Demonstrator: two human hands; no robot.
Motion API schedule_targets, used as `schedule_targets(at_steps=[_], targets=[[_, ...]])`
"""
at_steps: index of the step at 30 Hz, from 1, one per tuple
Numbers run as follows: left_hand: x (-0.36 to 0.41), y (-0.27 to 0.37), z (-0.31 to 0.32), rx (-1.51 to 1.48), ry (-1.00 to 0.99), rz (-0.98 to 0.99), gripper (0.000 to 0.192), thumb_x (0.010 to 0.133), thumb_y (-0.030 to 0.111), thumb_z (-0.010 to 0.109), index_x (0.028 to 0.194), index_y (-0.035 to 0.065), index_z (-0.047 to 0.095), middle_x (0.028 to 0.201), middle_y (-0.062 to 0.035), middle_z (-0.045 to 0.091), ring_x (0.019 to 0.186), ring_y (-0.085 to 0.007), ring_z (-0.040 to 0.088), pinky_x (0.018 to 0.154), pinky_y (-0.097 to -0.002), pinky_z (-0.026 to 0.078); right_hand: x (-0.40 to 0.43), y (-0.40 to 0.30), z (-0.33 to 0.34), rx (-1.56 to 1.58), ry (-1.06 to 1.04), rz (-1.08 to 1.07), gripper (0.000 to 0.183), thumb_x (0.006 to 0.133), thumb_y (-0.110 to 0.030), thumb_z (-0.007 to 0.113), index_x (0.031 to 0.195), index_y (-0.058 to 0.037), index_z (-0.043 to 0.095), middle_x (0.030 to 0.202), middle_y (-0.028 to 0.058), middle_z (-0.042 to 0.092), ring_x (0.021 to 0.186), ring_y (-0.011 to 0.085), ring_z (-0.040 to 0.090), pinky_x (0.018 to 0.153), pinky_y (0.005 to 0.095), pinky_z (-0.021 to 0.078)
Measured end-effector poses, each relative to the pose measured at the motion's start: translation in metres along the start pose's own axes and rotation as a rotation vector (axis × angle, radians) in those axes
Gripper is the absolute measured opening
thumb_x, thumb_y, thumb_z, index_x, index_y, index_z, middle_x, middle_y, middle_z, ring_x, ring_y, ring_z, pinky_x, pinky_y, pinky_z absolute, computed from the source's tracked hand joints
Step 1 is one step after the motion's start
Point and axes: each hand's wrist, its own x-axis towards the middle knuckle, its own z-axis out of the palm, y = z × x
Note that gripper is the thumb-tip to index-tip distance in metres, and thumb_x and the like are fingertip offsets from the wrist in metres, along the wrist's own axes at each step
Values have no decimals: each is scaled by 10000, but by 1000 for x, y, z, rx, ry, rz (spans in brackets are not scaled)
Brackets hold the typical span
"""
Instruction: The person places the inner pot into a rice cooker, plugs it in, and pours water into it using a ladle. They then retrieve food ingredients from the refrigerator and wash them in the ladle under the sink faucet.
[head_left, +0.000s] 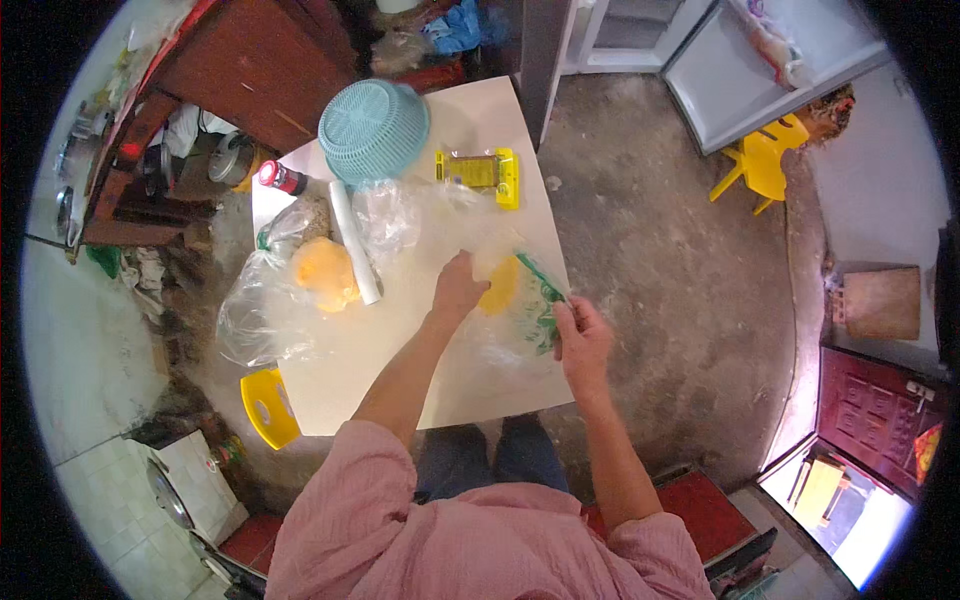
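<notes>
A clear plastic bag with green print (546, 311) lies toward the right side of the table, and a yellow mass (499, 286) shows through or beside it. My right hand (583, 337) pinches this bag at its green edge, near the table's right rim. On the other side of the yellow mass is my left hand (457, 289), its thumb pointing toward it. Whether those left fingers grip any of the thin plastic cannot be made out. Left of my hands, an orange-yellow lump (327, 274) sits among clear plastic bags (259, 311).
The pale table (367, 375) bears an upturned light-blue plastic basket (375, 131), a yellow-and-brown package (480, 171), a white roll (354, 244) and a red-capped jar (281, 178). A yellow stool (270, 409) touches its left side. Beyond stands an open refrigerator door (750, 75).
</notes>
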Motion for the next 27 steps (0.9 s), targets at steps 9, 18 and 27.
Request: schedule_targets(at_steps=[9,18,27], targets=[[-11,-25,40,273,239,189,253,729,219,670,876,30,586,828,-152,617,852,-348,573,759,-398,476,-7,-3,20,35,-90,62,222,914,-170,549,1036,11,591,667,-26,522,490,31,433,419,198,354],[-27,24,50,-89,-22,-14,374,710,261,685,936,-2,546,824,-229,621,794,-393,610,698,-459,489,-7,-18,33,27,-180,118,209,898,-190,566,951,5,616,708,-5,564,601,44,483,534,224,415],[-23,-1,41,144,-109,214,320,819,322,573,968,41,611,840,-196,627,838,-356,599,780,-437,460,60,156,-57,-413,108,107,331,900,-236,519,1171,-44,527,892,31,564,735,119,543,568,256,462]])
